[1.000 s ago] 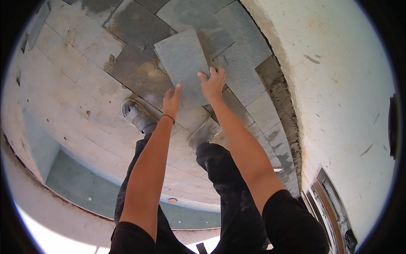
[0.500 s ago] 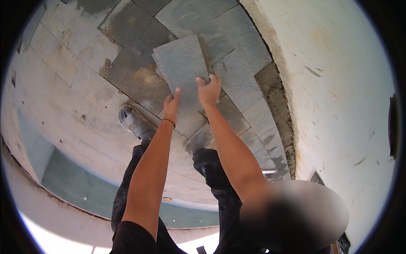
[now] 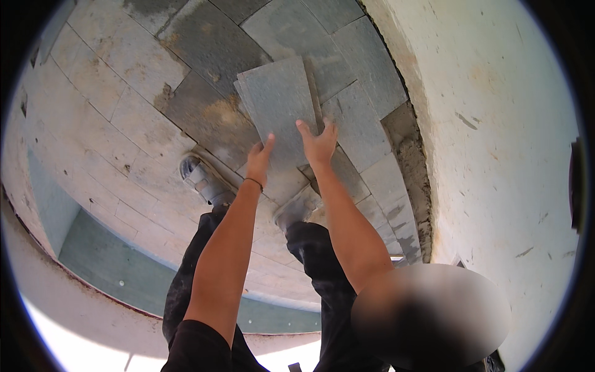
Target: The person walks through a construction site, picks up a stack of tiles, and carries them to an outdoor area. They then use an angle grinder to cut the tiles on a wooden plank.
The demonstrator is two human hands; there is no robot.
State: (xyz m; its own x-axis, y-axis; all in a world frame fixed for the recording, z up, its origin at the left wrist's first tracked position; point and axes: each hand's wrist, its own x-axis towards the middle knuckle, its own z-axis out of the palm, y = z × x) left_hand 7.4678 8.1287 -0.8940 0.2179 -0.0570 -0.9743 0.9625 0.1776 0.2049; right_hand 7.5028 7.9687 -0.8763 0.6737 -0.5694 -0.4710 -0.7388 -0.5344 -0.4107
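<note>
A small stack of grey rectangular stone tiles (image 3: 277,93) lies low over the paved floor, its edges slightly out of line. My left hand (image 3: 259,162) grips the stack's near left edge, thumb along the top face. On the near right edge, my right hand (image 3: 319,146) closes with its thumb on top. The fingers of both hands are partly hidden beneath or beside the tiles. I cannot tell whether the lowest tile touches the floor.
Laid grey paving (image 3: 214,46) surrounds the stack, with damp and sandy patches. A rough mortar gap (image 3: 406,142) runs along the pale wall (image 3: 489,161) at right. My sandalled left foot (image 3: 201,178) and right foot (image 3: 297,208) stand behind the tiles.
Floor, feet and tiles have all shifted a little to the right in the picture. Both hands keep the same grip on the stack.
</note>
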